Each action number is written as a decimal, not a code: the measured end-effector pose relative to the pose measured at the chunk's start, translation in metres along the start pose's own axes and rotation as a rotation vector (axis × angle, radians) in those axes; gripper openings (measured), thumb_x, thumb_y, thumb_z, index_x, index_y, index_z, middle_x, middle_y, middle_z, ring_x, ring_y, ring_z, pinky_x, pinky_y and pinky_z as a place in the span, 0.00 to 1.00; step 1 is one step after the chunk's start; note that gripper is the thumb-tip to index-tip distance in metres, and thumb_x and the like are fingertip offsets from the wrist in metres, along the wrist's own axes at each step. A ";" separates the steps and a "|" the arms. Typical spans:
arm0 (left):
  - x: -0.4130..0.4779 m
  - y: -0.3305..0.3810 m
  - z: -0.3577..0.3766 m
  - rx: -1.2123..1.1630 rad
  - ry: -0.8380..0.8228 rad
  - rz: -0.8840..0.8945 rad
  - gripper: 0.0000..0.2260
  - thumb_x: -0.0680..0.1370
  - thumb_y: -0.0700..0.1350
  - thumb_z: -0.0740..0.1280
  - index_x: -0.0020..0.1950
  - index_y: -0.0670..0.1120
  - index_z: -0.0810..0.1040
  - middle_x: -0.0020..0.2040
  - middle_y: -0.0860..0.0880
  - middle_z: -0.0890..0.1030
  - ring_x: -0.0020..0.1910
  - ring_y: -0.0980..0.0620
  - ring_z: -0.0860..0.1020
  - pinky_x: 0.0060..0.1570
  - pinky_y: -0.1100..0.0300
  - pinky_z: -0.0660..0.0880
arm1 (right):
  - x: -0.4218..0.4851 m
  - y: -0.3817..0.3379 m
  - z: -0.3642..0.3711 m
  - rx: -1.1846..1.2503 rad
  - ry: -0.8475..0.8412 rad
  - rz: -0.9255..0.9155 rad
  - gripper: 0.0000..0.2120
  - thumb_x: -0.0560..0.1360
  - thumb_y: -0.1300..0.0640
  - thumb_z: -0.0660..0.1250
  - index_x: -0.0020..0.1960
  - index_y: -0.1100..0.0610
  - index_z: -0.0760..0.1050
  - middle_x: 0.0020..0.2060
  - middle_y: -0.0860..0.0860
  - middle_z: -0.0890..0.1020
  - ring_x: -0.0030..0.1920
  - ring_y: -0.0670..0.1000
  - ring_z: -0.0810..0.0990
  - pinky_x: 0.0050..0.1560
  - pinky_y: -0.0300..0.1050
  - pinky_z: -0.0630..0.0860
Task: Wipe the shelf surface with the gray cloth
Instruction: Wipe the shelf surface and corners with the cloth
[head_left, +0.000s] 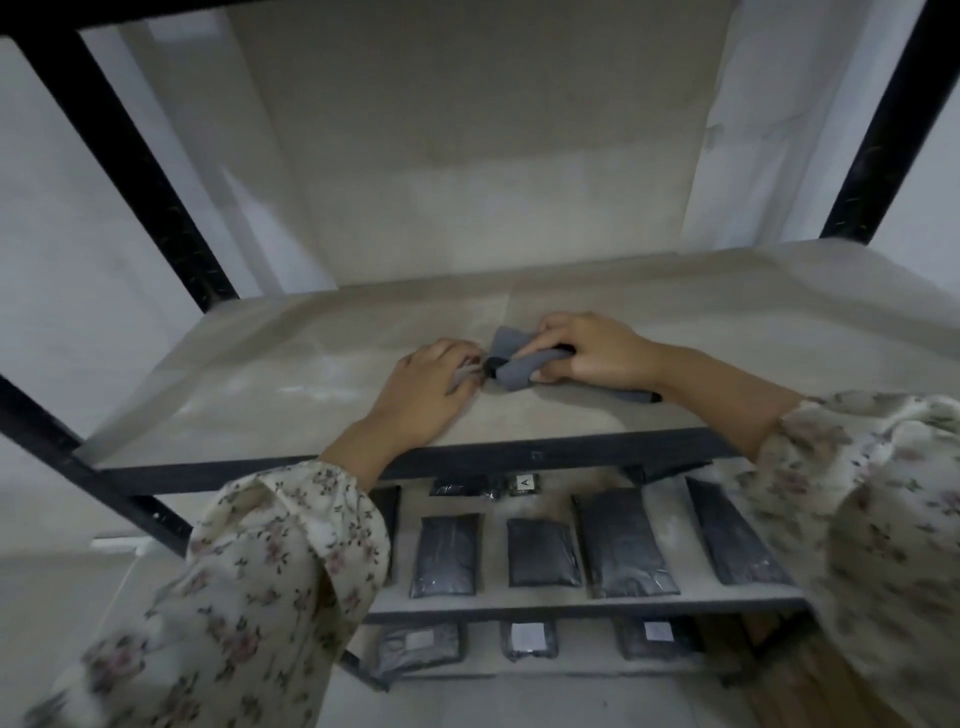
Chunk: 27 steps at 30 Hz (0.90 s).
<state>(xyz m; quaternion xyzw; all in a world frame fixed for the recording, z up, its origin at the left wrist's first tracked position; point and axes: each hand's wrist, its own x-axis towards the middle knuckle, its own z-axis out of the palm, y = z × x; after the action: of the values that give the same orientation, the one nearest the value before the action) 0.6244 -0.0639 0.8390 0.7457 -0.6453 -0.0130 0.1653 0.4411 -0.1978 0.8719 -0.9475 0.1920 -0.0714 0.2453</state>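
Note:
A gray cloth (514, 364) lies bunched on the pale shelf surface (291, 395), wrapped around a dark item whose black end pokes out to the left. My right hand (587, 353) is closed on the cloth from the right. My left hand (431, 384) rests on the shelf just left of the cloth, fingertips pinching a small pale thing near that black end. Part of the cloth trails under my right wrist toward the shelf's front edge.
Black metal uprights (140, 171) frame the shelf left and right, and a black rail (545, 457) runs along its front. Lower shelves hold several dark plastic-wrapped packs (447, 556). A pale wall stands behind the shelf.

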 end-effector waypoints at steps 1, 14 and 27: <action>-0.001 0.000 0.000 -0.002 0.000 0.000 0.22 0.74 0.54 0.53 0.66 0.49 0.70 0.66 0.48 0.73 0.64 0.47 0.70 0.62 0.55 0.64 | -0.007 -0.003 -0.002 0.060 -0.041 -0.004 0.15 0.74 0.53 0.68 0.61 0.48 0.78 0.43 0.42 0.74 0.46 0.44 0.74 0.51 0.39 0.69; 0.000 -0.004 0.005 -0.021 0.043 0.019 0.15 0.80 0.51 0.57 0.66 0.53 0.69 0.68 0.53 0.70 0.66 0.52 0.68 0.65 0.56 0.61 | 0.076 0.035 -0.014 -0.166 0.170 0.231 0.14 0.77 0.50 0.62 0.57 0.56 0.78 0.51 0.60 0.75 0.50 0.61 0.76 0.46 0.48 0.70; -0.011 0.003 0.002 0.045 -0.031 0.008 0.18 0.80 0.50 0.55 0.71 0.52 0.65 0.72 0.51 0.67 0.70 0.50 0.65 0.71 0.52 0.58 | -0.053 -0.039 0.027 -0.071 0.048 -0.035 0.15 0.74 0.52 0.67 0.61 0.47 0.77 0.49 0.50 0.75 0.48 0.48 0.74 0.51 0.46 0.69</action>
<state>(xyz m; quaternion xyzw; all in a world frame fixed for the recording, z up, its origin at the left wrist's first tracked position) 0.6193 -0.0541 0.8357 0.7463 -0.6510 -0.0094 0.1387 0.4112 -0.1334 0.8654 -0.9569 0.1837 -0.0914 0.2055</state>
